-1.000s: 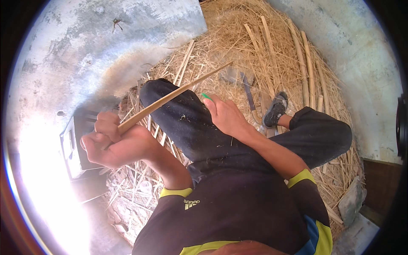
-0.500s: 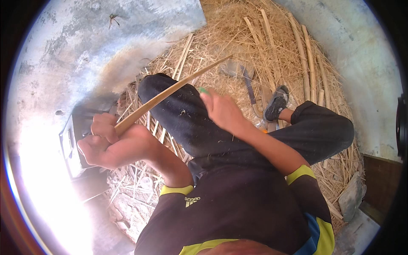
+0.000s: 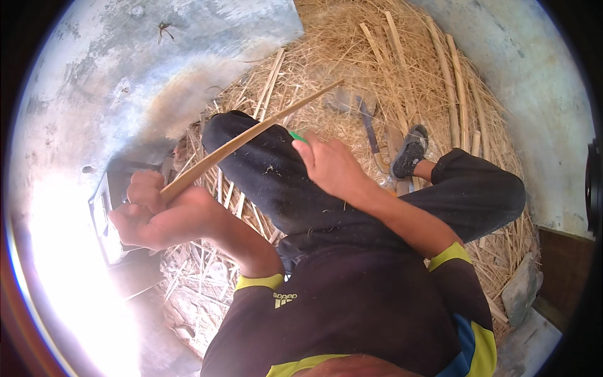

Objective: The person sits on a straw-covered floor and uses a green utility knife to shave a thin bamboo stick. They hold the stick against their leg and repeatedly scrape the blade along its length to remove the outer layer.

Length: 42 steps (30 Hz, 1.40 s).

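Note:
My left hand (image 3: pixel 147 210) is closed around the near end of a long thin bamboo strip (image 3: pixel 251 135) that slants up and right over my raised left knee (image 3: pixel 251 157) in dark trousers. My right hand (image 3: pixel 330 166) rests on that knee just below the strip and grips a small tool with a green handle (image 3: pixel 297 136); its blade is hidden. My right leg is folded to the right, ending in a grey shoe (image 3: pixel 408 152).
Straw and shavings cover the ground. Several bamboo poles (image 3: pixel 449 81) lie at the upper right, a long knife (image 3: pixel 369 129) by the shoe. A flat metal object (image 3: pixel 103 210) lies beside the left hand. Grey concrete (image 3: pixel 125 69) surrounds the straw.
My right hand has slid down and left along the knee, away from the strip's far part. The left hand keeps its hold with the strip tilted slightly differently.

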Tool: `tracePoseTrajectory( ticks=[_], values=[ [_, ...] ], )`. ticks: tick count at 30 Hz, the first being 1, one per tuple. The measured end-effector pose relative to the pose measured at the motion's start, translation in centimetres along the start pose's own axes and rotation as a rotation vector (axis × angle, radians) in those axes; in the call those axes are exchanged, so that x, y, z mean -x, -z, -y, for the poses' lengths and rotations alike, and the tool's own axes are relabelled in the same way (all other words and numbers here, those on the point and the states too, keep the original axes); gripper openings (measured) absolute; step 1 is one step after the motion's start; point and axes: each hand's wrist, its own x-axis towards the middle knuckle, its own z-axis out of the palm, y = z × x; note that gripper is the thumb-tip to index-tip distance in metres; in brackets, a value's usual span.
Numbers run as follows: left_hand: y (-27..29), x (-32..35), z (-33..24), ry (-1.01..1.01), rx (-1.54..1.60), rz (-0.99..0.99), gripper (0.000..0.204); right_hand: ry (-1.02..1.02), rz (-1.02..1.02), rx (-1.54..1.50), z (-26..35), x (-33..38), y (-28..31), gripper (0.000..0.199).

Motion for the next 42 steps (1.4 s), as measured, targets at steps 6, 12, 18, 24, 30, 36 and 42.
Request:
tracePoseTrajectory(
  ticks=[6,12,18,24,30,36,42],
  values=[
    [-0.4,-0.3,0.1,0.012,-0.061,-0.081,0.037,0.033,-0.029,0.007,0.3,-0.4,-0.5,0.04],
    [-0.3,-0.4,0.2,0.042,-0.026,-0.084,0.039,-0.106,0.015,-0.003,-1.4,-2.3,-1.1,0.046],
    [0.0,0.1,-0.1,0.019,-0.023,-0.02,0.039,0.033,-0.012,-0.081,-0.1,-0.6,-0.7,0.045],
    [0.2,-0.8,0.5,0.039,-0.033,-0.04,0.039,-0.083,-0.004,0.018,-2.7,-2.2,-0.5,0.047],
    [-0.3,-0.7,0.5,0.037,-0.084,-0.096,0.038,0.008,-0.023,0.098,-2.9,-2.4,-2.6,0.046],
    [0.0,-0.8,0.6,0.004,-0.059,-0.057,0.037,-0.096,0.002,0.012,-5.0,-2.6,-1.3,0.039],
    [-1.0,-0.1,-0.1,0.017,-0.007,0.09,0.031,-0.007,-0.015,-0.245,-2.8,-1.8,-1.5,0.042]
  ],
)
